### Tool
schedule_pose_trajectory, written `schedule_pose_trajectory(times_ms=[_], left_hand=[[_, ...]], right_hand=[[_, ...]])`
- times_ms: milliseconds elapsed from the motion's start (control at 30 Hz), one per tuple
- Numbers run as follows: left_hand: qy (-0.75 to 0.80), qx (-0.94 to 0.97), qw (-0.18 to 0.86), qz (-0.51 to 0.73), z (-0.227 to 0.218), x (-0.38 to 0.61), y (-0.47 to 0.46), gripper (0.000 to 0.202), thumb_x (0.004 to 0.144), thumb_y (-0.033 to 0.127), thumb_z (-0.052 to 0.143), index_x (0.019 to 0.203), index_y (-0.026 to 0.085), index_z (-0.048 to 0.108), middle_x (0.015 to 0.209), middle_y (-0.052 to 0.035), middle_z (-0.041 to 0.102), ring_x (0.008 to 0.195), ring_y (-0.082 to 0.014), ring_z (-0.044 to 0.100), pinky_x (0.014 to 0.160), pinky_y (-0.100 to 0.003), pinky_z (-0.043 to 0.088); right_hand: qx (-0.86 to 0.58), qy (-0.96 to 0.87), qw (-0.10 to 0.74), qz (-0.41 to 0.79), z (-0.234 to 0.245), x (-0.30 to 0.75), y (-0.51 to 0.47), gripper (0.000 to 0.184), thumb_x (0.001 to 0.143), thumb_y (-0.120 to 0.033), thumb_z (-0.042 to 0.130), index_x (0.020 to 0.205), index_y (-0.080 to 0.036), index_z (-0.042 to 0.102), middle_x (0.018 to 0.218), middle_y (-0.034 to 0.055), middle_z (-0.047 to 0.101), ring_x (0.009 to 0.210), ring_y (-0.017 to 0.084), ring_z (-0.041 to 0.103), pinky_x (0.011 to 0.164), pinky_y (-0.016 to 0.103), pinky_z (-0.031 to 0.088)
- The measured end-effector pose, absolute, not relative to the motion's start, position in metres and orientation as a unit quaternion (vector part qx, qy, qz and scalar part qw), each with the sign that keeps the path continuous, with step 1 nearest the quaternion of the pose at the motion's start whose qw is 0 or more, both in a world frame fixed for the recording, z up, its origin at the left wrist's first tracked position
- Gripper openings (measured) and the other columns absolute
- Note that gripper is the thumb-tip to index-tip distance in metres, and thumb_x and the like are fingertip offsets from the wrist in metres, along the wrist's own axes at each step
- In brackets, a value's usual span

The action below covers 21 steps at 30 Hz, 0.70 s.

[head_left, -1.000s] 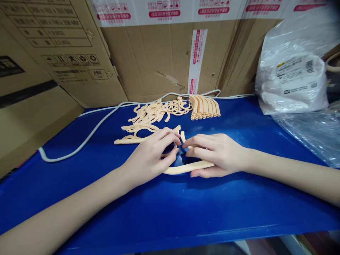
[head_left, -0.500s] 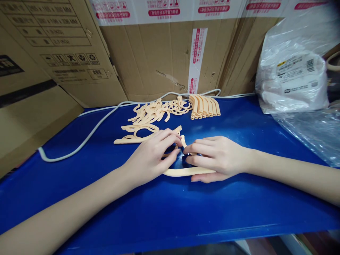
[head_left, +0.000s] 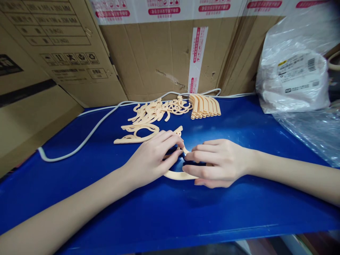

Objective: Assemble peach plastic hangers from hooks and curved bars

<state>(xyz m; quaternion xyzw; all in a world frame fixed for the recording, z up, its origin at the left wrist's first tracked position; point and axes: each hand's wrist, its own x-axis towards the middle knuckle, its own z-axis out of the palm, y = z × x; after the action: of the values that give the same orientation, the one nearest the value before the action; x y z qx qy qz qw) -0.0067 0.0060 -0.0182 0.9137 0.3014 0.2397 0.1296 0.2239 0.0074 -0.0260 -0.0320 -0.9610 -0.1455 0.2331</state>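
My left hand (head_left: 159, 152) is closed, thumb and forefinger pinching a cream plastic hanger part near the middle of the table. Across from it, my right hand (head_left: 216, 163) has its fingers curled over the same assembly. A curved hanger arm (head_left: 179, 175) runs below between the hands, its right end hidden under my right fingers. A slim curved piece (head_left: 186, 148) shows between the fingertips. The joint where the parts meet is covered by my hands. Just behind my left hand lie joined hanger pieces (head_left: 127, 140), flat on the table.
Farther back sit a loose pile of small cream hook pieces (head_left: 151, 110) and a neat stack of hanger arms (head_left: 204, 106). A white cable (head_left: 92, 132) crosses the blue tabletop (head_left: 170, 216) at left. Cardboard boxes (head_left: 159, 53) wall the back; a plastic-wrapped package (head_left: 294, 78) stands right.
My right hand has shifted slightly toward me, and the right end of the curved arm has dropped with it. The slim piece between the fingertips has moved a little toward me.
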Motion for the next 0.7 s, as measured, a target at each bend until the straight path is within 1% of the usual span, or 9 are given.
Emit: schedule_pose_trajectory(times_ms=[133, 300, 400, 500, 567, 700], left_hand=[[0.308, 0.912, 0.125, 0.239, -0.018, -0.006, 0.006, 0.012, 0.095, 0.02, 0.047, 0.099, 0.016, 0.058, 0.102, -0.0052, 0.062, 0.095, -0.0192, 0.056, 0.085, -0.035, 0.044], [0.31, 0.913, 0.117, 0.238, -0.019, -0.006, 0.009, 0.012, 0.095, 0.019, 0.047, 0.099, 0.017, 0.058, 0.102, -0.0057, 0.063, 0.095, -0.0196, 0.057, 0.084, -0.036, 0.044], [0.312, 0.913, 0.118, 0.234, -0.02, -0.007, 0.01, 0.012, 0.095, 0.019, 0.047, 0.1, 0.017, 0.058, 0.103, -0.0058, 0.063, 0.096, -0.0201, 0.056, 0.084, -0.036, 0.044], [0.311, 0.914, 0.119, 0.234, -0.019, -0.008, 0.011, 0.012, 0.095, 0.019, 0.047, 0.1, 0.018, 0.058, 0.103, -0.0057, 0.063, 0.097, -0.0203, 0.056, 0.085, -0.036, 0.044], [0.31, 0.915, 0.118, 0.232, -0.019, -0.009, 0.01, 0.012, 0.094, 0.019, 0.047, 0.099, 0.017, 0.058, 0.102, -0.0058, 0.063, 0.096, -0.0202, 0.056, 0.084, -0.036, 0.044], [0.31, 0.915, 0.118, 0.228, -0.019, -0.008, 0.009, 0.013, 0.094, 0.018, 0.047, 0.099, 0.016, 0.059, 0.098, -0.0054, 0.063, 0.093, -0.0196, 0.056, 0.082, -0.035, 0.044]], right_hand=[[-0.036, -0.969, 0.216, -0.118, -0.025, 0.223, 0.007, 0.025, 0.096, -0.027, 0.045, 0.115, -0.014, 0.054, 0.094, 0.0072, 0.068, 0.08, 0.018, 0.063, 0.062, 0.029, 0.05], [-0.046, -0.975, 0.206, -0.067, -0.024, 0.223, 0.005, 0.025, 0.095, -0.02, 0.042, 0.115, -0.014, 0.056, 0.101, 0.0089, 0.067, 0.092, 0.018, 0.063, 0.072, 0.03, 0.052], [-0.061, -0.978, 0.201, -0.016, -0.023, 0.22, 0.0, 0.025, 0.095, -0.015, 0.04, 0.112, -0.013, 0.059, 0.103, 0.0091, 0.067, 0.097, 0.018, 0.063, 0.077, 0.03, 0.052], [-0.079, -0.974, 0.206, 0.047, -0.022, 0.216, -0.005, 0.025, 0.097, -0.015, 0.039, 0.108, -0.015, 0.061, 0.102, 0.0081, 0.068, 0.097, 0.016, 0.063, 0.08, 0.028, 0.052], [-0.084, -0.971, 0.213, 0.066, -0.022, 0.214, -0.007, 0.026, 0.097, -0.015, 0.039, 0.109, -0.015, 0.062, 0.103, 0.0081, 0.068, 0.098, 0.015, 0.064, 0.082, 0.028, 0.052], [-0.083, -0.97, 0.224, 0.051, -0.023, 0.214, -0.006, 0.03, 0.097, -0.013, 0.041, 0.117, -0.014, 0.063, 0.111, 0.0077, 0.07, 0.11, 0.017, 0.062, 0.093, 0.03, 0.051]])
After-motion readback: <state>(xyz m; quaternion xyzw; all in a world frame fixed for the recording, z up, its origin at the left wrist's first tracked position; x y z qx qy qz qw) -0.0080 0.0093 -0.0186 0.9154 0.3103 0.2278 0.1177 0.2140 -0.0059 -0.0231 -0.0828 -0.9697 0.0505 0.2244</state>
